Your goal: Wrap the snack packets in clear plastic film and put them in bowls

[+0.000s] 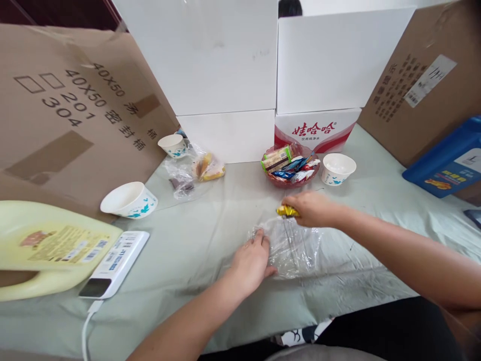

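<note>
My right hand is closed around a small snack in a shiny yellow wrapper, held just above a clear plastic bag. The bag lies flat and crumpled on the cloth. My left hand rests on the bag's left edge, fingers stretched out and thumb apart. Beyond my right hand stands a red, scalloped bowl filled with several wrapped snacks. A white paper cup with blue leaves is to the right of the bowl.
Farther left lie a plastic bag with yellow-wrapped food and two paper cups, one near, one far. A power bank with a cable and a yellow jug stand left. A blue jug is right. Boxes wall the back.
</note>
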Motion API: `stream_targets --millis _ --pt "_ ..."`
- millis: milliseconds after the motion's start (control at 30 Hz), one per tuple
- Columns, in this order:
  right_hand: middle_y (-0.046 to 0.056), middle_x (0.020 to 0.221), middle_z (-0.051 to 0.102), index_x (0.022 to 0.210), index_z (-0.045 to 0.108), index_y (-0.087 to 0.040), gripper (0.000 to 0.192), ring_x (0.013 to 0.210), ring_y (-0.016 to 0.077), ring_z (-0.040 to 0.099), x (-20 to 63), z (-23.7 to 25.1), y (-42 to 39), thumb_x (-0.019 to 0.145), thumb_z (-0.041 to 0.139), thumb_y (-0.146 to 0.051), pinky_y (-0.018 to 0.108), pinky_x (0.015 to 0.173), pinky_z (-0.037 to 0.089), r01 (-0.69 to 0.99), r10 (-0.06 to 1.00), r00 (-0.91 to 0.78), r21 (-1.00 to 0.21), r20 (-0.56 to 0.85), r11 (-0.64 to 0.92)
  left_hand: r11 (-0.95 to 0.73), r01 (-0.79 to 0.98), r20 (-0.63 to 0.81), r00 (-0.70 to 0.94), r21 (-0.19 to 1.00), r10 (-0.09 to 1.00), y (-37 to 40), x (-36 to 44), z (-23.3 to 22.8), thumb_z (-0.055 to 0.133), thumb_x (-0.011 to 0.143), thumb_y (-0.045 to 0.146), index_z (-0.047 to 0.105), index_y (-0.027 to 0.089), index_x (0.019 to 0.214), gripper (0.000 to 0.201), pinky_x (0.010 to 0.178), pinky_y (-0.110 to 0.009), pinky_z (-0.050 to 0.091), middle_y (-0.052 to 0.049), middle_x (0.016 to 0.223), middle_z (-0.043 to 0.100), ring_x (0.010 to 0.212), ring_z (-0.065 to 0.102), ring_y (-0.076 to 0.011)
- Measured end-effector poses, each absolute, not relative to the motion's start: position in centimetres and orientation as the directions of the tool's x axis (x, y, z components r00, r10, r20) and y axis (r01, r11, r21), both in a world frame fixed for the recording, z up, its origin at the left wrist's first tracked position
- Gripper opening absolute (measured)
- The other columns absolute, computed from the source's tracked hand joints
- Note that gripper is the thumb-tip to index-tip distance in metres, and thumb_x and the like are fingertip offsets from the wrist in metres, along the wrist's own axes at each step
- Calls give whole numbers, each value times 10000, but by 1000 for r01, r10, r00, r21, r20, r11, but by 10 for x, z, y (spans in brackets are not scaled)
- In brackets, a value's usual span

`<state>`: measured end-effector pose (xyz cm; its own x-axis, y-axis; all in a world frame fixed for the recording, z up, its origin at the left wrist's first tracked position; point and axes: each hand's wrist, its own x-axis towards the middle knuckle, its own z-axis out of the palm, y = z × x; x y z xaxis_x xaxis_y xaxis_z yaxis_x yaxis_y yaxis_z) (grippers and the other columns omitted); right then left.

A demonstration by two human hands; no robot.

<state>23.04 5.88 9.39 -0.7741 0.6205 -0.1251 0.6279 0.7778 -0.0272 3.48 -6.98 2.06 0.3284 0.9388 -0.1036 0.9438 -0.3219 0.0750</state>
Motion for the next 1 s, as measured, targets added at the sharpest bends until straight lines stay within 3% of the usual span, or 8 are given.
stream_targets --millis 100,233,333,467,600,767,867,1000 --pt "103 996 692 1210 577 -165 442 901 256 624 235 133 88 769 573 -194 329 746 380 648 642 -761 67 92 759 -302 948 -141 314 99 939 -67 37 18 766 740 384 564 155 1215 565 801 -404 552 -251 1436 480 1050 687 -341" --pt "116 1212 610 1315 506 -150 445 1152 324 499 228 166 151 896 499 -300 476 949 287 607 536 -775 162 335 778 -253 962 -196 269 103 943 -64 40 19 814 695 387 567 137 1233 643 804 -411 554 -272 1456 443 1051 682 -360" --pt "112 1262 588 1301 542 -137 489 1201 341 443 224 168 191 892 544 -405 532 977 250 607 549 -787 193 281 771 -262 959 -185 279 112 942 -66 39 19 803 715 409 548 129 1271 672 850 -414 544 -275 1470 422 1116 651 -363" --pt "140 1114 657 1151 655 -97 359 1086 302 529 226 151 186 876 560 -308 473 922 357 686 631 -711 110 310 720 -255 958 -130 271 130 954 -71 35 13 786 732 391 535 128 1280 657 827 -414 546 -269 1499 381 1103 656 -358" --pt "118 935 681 971 704 -140 233 934 248 581 231 115 116 898 496 -218 397 860 425 591 556 -747 -20 365 807 -355 926 87 346 129 934 -79 38 13 654 830 284 568 163 1201 400 734 -411 553 -215 1528 366 972 694 -303" --pt "103 929 687 1035 689 -157 271 871 208 599 253 48 26 957 485 -318 344 789 473 359 396 -891 -189 220 914 -601 797 198 581 56 789 -82 47 20 590 869 157 632 155 941 84 850 -410 532 -132 1334 594 1079 628 -273" --pt "144 1209 650 1233 630 -174 441 1143 268 556 276 15 5 909 573 -467 442 957 438 399 430 -890 -198 153 895 -614 787 136 602 64 786 -78 45 18 675 852 295 621 193 1135 305 988 -481 456 -111 1322 595 1272 505 -321" --pt "196 1517 388 1460 437 -162 909 1430 393 248 301 -7 7 763 603 -721 604 1090 276 648 658 -746 -120 102 752 -367 930 25 367 3 930 -73 34 18 742 750 529 552 240 1321 668 923 -510 474 -171 1392 528 1202 536 -389"
